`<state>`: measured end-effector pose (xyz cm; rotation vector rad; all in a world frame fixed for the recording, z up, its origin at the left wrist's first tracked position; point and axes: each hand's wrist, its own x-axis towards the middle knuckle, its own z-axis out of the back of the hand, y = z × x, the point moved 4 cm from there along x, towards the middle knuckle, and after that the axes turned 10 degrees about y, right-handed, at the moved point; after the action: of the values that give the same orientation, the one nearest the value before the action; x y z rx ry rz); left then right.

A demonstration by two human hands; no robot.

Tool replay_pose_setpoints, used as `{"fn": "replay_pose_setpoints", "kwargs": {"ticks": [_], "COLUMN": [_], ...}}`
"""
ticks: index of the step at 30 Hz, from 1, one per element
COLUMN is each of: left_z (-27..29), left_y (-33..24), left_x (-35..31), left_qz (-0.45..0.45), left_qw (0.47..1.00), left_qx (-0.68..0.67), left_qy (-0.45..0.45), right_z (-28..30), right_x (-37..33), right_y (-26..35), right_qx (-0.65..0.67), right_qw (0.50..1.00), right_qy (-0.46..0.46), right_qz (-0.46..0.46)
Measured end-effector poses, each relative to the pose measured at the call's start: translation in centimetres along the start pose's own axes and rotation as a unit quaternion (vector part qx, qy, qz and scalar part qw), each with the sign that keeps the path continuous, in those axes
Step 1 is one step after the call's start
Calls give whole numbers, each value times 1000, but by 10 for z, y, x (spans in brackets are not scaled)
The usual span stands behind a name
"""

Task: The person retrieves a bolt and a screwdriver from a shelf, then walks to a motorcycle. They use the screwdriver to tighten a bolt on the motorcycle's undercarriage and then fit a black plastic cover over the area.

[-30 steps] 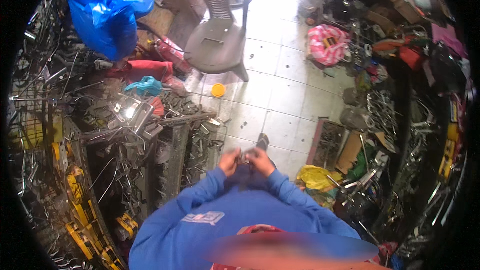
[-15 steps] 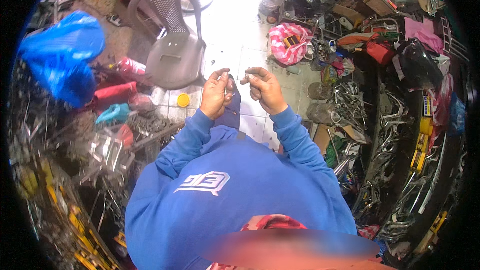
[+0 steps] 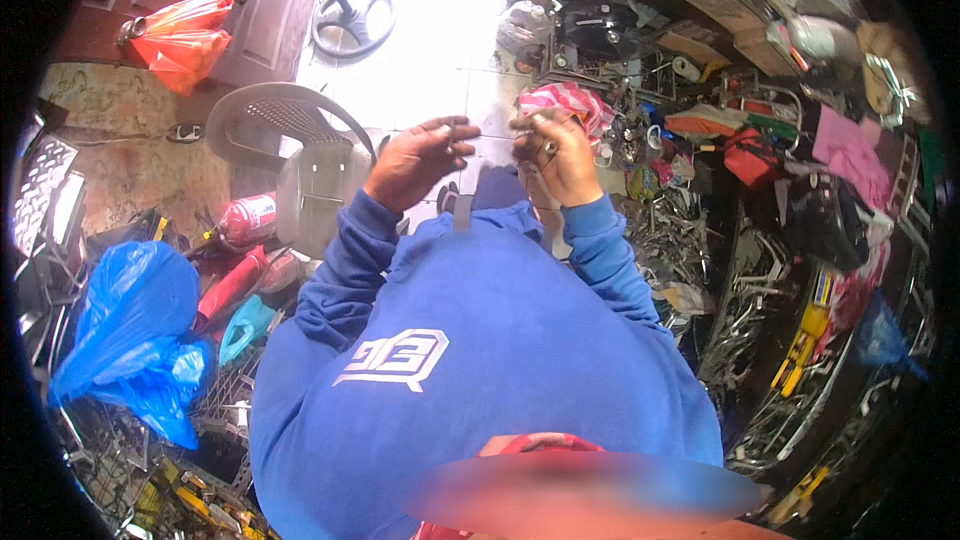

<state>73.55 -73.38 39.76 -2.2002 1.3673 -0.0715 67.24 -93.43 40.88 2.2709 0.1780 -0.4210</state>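
Note:
Both my hands are raised in front of my chest, a short gap between their fingertips. My left hand (image 3: 422,162) points to the right with bent fingers drawn close to the thumb; whatever they may pinch is too small to make out. On the other side, my right hand (image 3: 568,162) is curled, thumb and fingertips together. A small shiny spot shows at its fingers, and I cannot tell whether it is a ring or a held part. Behind the right hand lies a red-and-white striped plastic bag (image 3: 570,98).
At left stand a grey-brown plastic chair (image 3: 318,195), a red cylinder (image 3: 248,218) and a blue plastic bag (image 3: 135,325). An orange bag (image 3: 188,35) hangs by a door. A round-based stand (image 3: 352,35) is on the tiles ahead. Metal parts (image 3: 680,240) crowd the right side.
The view has shifted, showing more of the door and stand at the far left. My hands have moved slightly apart. The left has turned so its fingers point across toward the right.

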Motion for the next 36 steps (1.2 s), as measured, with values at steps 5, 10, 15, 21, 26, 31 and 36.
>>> {"fn": "replay_pose_setpoints", "kwargs": {"ticks": [5, 10, 15, 21, 26, 31, 36], "left_z": [65, 115, 149, 188, 201, 198, 166], "left_y": [-82, -128, -179, -169, -158, -167, -145], "left_x": [27, 67, 97, 58, 5, -8, -6], "left_qz": [-109, -189, -293, -322, -451, -529, -562], "left_qw": [979, 949, 917, 829, 766, 759, 683], "left_qx": [-88, -184, -253, -257, -275, -226, -224], "left_qy": [-146, -173, -99, -380, -367, -304, -408], "right_z": [36, 35, -3, -12, -33, -84, -159], "right_x": [109, 233, 348, 452, 515, 584, 625], "right_y": [62, 100, 123, 171, 161, 135, 102], "right_qx": [11, -1, -111, -213, -317, -496, -626], "right_qw": [1000, 997, 965, 933, 870, 741, 613], "right_qy": [-23, 7, 120, 69, 152, 220, 380], "right_qz": [15, -83, -203, -283, -345, -396, -298]}}
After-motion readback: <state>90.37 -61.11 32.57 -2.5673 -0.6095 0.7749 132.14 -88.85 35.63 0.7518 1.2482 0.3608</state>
